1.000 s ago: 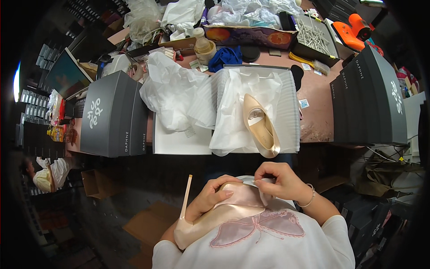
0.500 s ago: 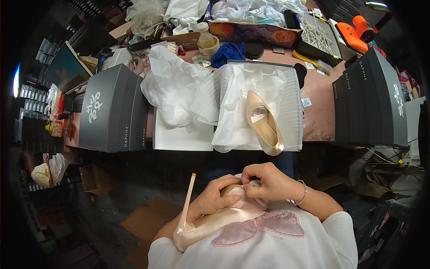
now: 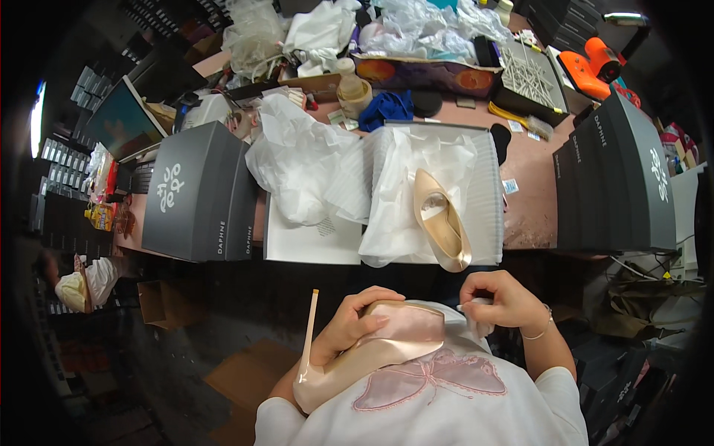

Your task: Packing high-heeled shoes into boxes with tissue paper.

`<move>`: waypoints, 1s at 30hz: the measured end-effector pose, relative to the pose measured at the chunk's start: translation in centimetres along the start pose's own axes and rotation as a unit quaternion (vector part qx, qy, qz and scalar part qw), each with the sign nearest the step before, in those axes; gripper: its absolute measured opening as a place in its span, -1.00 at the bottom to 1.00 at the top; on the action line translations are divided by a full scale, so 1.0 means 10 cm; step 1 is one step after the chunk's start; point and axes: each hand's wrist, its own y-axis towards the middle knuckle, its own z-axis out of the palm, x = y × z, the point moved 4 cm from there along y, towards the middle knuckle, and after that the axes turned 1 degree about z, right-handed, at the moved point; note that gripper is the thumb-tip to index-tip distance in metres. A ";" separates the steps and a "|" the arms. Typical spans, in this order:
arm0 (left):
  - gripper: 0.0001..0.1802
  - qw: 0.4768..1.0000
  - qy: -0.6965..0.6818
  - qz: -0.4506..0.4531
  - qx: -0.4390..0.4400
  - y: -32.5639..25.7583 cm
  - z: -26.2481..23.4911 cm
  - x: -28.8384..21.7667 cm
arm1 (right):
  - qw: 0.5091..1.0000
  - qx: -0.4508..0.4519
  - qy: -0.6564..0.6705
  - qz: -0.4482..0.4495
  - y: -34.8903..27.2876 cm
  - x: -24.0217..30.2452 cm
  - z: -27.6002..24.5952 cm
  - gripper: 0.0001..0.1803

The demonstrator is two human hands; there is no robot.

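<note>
Beyond my grip, I note a pink worktable (image 3: 529, 215) bearing a gold pump (image 3: 444, 227) on white paper (image 3: 383, 230). My left hand (image 3: 355, 321) is closed on a high-heeled shoe (image 3: 372, 360), heel (image 3: 310, 327) upward; my right hand (image 3: 504, 301), apart at its right, pinches a white wad (image 3: 479, 315).

On the table (image 3: 529, 197) we take the blue cloth (image 3: 385, 109) as our landmark. Just to its left we see a pale bottle (image 3: 353, 95); just to its right, a black disc (image 3: 427, 104). Behind it we have a fruit-printed carton (image 3: 424, 76) with crumpled plastic bags (image 3: 424, 33) in it. Farther right of it we find a box of white sticks (image 3: 526, 83), a yellow-handled brush (image 3: 520, 120) and an orange tool (image 3: 582, 73). Well to its left we make out dark grey boxes (image 3: 195, 197) and, beyond these, a monitor (image 3: 123, 123).
</note>
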 end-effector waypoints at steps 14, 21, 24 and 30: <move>-0.56 0.671 -0.717 0.160 -0.105 0.71 -0.54 -0.04 | 0.719 -0.469 -0.507 -0.080 1.37 0.33 -2.37 -0.53; -0.54 0.655 -0.684 0.269 -0.177 0.66 -0.74 -0.18 | 0.927 -0.049 -0.217 -0.302 0.79 0.61 0.03 -0.34; -0.43 0.817 -0.343 0.321 -0.333 0.59 -0.94 0.01 | 0.956 0.065 -0.075 -0.277 0.59 0.42 0.72 -0.09; -0.41 0.812 -0.302 0.302 -0.397 0.64 -0.46 -0.61 | 0.934 -0.027 -0.045 -0.353 0.56 0.44 1.04 -0.03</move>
